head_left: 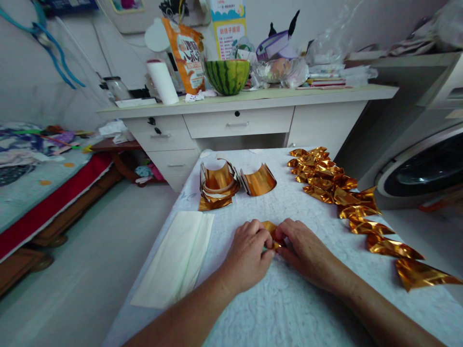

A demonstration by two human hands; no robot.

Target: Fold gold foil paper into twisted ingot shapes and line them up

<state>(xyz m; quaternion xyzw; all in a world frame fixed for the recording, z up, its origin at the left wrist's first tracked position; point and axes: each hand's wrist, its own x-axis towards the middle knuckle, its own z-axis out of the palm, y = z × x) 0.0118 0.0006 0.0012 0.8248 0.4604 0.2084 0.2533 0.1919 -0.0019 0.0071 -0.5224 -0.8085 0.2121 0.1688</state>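
Left hand point(250, 253) and right hand point(304, 245) grip one gold foil piece point(269, 227).
Both have fingers closed on it, over the pale cloth point(258, 313); white paper point(175, 262) lies at left, and many folded foil pieces point(358, 211) lie at right.

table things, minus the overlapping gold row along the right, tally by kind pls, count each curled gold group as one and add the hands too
Hands: 2, left hand and right hand
Curled gold groups: 2, larger group and smaller group
Gold piece between the fingers: 1
Flat pale paper: 1
Total: 6
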